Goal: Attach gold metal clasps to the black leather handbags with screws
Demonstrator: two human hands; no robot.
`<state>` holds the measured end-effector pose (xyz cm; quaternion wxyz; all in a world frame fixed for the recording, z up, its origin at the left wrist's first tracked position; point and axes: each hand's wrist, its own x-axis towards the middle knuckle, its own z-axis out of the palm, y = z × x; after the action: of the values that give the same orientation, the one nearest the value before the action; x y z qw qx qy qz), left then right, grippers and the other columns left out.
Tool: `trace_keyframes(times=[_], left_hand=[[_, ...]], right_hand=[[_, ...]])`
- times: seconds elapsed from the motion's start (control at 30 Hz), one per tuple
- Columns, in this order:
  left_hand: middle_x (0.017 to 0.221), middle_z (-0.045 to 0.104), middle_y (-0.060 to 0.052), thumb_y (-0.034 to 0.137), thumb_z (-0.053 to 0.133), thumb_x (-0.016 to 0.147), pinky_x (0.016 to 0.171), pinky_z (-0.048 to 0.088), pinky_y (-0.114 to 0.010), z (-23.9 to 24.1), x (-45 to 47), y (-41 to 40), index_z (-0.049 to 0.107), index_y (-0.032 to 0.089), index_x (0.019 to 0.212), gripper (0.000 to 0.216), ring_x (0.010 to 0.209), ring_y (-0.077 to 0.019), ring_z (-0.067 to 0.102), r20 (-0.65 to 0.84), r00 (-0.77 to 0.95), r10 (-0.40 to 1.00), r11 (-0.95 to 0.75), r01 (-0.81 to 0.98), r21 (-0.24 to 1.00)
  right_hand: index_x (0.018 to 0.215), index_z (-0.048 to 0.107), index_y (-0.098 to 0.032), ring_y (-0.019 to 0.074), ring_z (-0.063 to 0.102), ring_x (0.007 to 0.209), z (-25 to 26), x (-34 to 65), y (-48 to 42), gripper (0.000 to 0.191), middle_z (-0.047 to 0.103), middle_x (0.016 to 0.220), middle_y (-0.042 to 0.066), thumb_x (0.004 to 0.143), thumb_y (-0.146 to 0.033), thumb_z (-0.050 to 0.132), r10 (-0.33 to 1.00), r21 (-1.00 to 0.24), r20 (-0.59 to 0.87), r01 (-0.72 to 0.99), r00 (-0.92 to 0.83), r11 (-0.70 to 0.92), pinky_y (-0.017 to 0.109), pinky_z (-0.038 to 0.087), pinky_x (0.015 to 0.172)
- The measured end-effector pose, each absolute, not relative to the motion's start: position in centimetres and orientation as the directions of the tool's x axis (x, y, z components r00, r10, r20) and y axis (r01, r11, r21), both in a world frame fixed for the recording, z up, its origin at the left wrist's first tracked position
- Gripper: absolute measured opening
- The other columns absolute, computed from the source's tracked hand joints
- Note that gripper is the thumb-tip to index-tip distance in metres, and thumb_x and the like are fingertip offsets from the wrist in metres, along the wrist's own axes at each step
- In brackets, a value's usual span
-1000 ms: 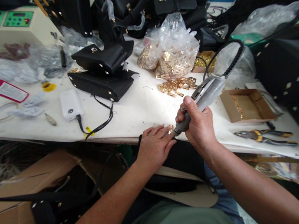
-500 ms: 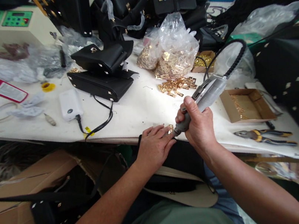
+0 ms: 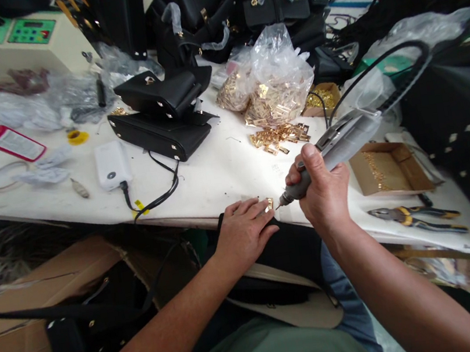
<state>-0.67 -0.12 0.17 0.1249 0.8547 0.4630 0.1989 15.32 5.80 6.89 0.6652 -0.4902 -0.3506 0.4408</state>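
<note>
My right hand (image 3: 324,189) is wrapped around a grey electric screwdriver (image 3: 335,140), thumb along its top. Its thin bit points down and left, a short way from a small gold metal fitting (image 3: 269,204). My left hand (image 3: 243,230) lies flat at the table's front edge, fingers stretched out and the fingertips beside the fitting. Under that hand is black material of a bag (image 3: 292,244), which hangs over the edge towards my lap. How the fitting is attached is hidden.
On the white table (image 3: 201,187) are black bags (image 3: 162,131), a white power bank (image 3: 112,165), loose gold fittings (image 3: 277,137), a plastic bag of fittings (image 3: 273,91), a cardboard box with small screws (image 3: 388,168) and pliers (image 3: 418,218). A black cable (image 3: 381,60) arches from the screwdriver.
My right hand has drawn the screwdriver back to the right, and its bit has come away from the gold fitting. My left hand has stayed almost in place, its thumb slightly farther out.
</note>
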Motion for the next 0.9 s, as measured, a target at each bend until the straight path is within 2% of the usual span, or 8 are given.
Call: trace_keyframes(times=[0.17,0.37,0.67,0.9], left_hand=[[0.142,0.065,-0.001,0.041,0.061,0.100,0.106,0.039,-0.048,0.2,-0.6,-0.1,0.068,0.028,0.124,0.029,0.134,-0.0250,0.054,0.216,0.495,0.841,-0.539,0.747,0.388],[0.142,0.065,-0.001,0.041,0.063,0.099,0.105,0.040,-0.048,0.4,-0.5,-0.1,0.067,0.028,0.123,0.029,0.132,-0.0257,0.055,0.207,0.499,0.842,-0.539,0.753,0.377],[0.141,0.065,-0.003,0.041,0.064,0.098,0.105,0.040,-0.048,0.4,-0.5,0.0,0.067,0.028,0.125,0.030,0.132,-0.0262,0.055,0.202,0.500,0.842,-0.538,0.751,0.381],[0.139,0.066,-0.004,0.041,0.063,0.098,0.105,0.041,-0.048,0.4,-0.5,-0.1,0.068,0.028,0.124,0.030,0.132,-0.0263,0.054,0.198,0.499,0.844,-0.535,0.756,0.377]], right_hand=[[0.064,0.057,-0.019,0.0096,0.048,0.035,6.3,15.1,7.2,0.045,0.053,0.049,-0.005,0.081,-0.055,0.078,0.922,-0.975,0.102,-0.146,0.374,0.167,0.022,0.043,0.034],[0.064,0.060,-0.018,0.0100,0.047,0.034,4.9,14.2,7.7,0.045,0.056,0.050,-0.003,0.081,-0.055,0.077,0.930,-0.987,0.112,-0.069,0.349,0.144,0.022,0.037,0.030],[0.062,0.062,-0.017,0.0124,0.053,0.039,4.0,14.1,7.4,0.045,0.060,0.052,0.000,0.080,-0.056,0.078,0.944,-0.995,0.091,-0.001,0.316,0.097,0.024,0.044,0.036],[0.062,0.062,-0.017,0.0128,0.053,0.045,4.3,14.0,7.0,0.043,0.060,0.053,0.000,0.081,-0.053,0.078,0.955,-0.988,0.153,0.063,0.254,0.141,0.025,0.045,0.043]])
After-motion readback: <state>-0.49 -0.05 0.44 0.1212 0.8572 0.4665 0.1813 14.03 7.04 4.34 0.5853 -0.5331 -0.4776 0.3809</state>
